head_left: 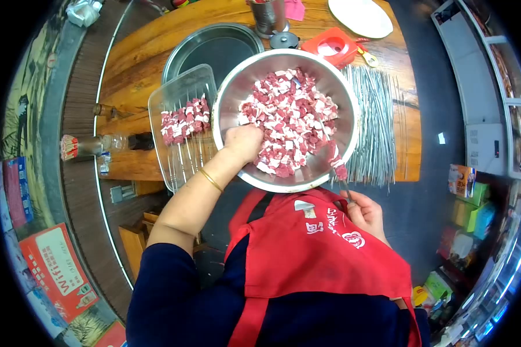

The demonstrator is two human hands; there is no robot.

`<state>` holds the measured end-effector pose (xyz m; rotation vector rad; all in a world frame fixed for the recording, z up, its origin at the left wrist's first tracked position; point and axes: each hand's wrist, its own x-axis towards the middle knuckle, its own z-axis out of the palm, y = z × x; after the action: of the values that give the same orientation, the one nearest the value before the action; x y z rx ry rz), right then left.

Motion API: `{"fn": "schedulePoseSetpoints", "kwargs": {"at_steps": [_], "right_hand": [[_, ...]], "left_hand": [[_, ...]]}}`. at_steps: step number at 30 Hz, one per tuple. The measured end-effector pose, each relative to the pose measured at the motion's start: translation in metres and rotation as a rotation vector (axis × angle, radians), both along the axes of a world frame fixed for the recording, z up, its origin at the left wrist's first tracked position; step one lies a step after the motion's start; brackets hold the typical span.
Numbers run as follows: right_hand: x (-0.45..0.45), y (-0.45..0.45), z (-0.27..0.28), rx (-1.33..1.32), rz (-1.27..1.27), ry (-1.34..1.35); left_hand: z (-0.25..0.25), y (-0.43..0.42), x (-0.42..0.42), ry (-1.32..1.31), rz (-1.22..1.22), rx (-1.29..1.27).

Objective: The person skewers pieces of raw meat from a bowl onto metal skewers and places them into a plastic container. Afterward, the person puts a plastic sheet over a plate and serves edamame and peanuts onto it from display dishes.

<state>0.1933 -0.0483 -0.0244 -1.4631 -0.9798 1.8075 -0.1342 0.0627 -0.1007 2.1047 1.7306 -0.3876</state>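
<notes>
A large steel bowl (346, 87) is filled with diced red and white meat (289, 118). My left hand (244, 143) reaches over the bowl's left side into the meat, its fingers curled; whatever they pinch is hidden. Near the bowl's lower right rim, my right hand (366, 213) is closed on the handle end of a metal skewer (345, 188). Pieces of meat (338, 165) are threaded on that skewer, its far part lying over the bowl. Left of the bowl, a clear plastic tray (155, 124) contains several finished meat skewers (185, 120).
Many bare metal skewers (370, 124) lie bundled right of the bowl. Behind stand a round dark pan (176, 55), a steel canister (269, 17), a small black-lidded pot (284, 40), a red container (331, 46), scissors (367, 56) and a white plate (362, 17). Bottles (116, 143) stand at the left edge.
</notes>
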Motion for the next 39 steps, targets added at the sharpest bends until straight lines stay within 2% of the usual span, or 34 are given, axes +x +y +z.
{"fn": "schedulePoseSetpoints", "kwargs": {"at_steps": [3, 5, 8, 9, 12, 16, 17, 20, 23, 24, 30, 39], "right_hand": [[0.001, -0.003, -0.006, 0.047, -0.005, -0.015], [0.001, -0.005, -0.007, 0.068, -0.024, -0.023], [0.002, -0.006, -0.004, 0.079, 0.048, -0.033], [0.001, -0.006, 0.0, 0.08, 0.04, -0.034], [-0.004, -0.002, 0.002, 0.179, 0.195, -0.077], [-0.007, 0.005, 0.012, 0.317, 0.338, -0.265], [-0.008, 0.007, 0.013, 0.323, 0.341, -0.268], [-0.012, 0.009, 0.014, 0.384, 0.347, -0.232], [-0.016, 0.008, 0.01, 0.407, 0.301, -0.219], [-0.016, 0.008, 0.011, 0.389, 0.308, -0.232], [-0.017, 0.01, 0.02, 0.33, 0.35, -0.277], [-0.015, 0.009, 0.018, 0.265, 0.329, -0.289]], "left_hand": [[0.012, -0.005, 0.002, -0.051, -0.001, 0.041], [0.004, -0.009, -0.004, -0.138, -0.02, 0.084], [0.006, -0.004, 0.0, -1.094, 0.78, -0.388], [0.015, -0.002, 0.0, -1.275, 0.923, -0.421], [0.037, -0.003, 0.01, -1.893, 1.086, -0.407], [0.044, -0.004, 0.031, -2.331, 1.166, -0.596], [0.046, -0.004, 0.037, -2.338, 1.16, -0.592], [0.056, -0.009, 0.052, -2.256, 1.238, -0.33], [0.058, -0.01, 0.054, -2.27, 1.184, -0.311], [0.064, -0.009, 0.057, -2.263, 1.248, -0.292], [0.058, -0.009, 0.059, -2.308, 1.182, -0.238], [0.061, -0.008, 0.07, -2.282, 1.227, -0.177]]}}
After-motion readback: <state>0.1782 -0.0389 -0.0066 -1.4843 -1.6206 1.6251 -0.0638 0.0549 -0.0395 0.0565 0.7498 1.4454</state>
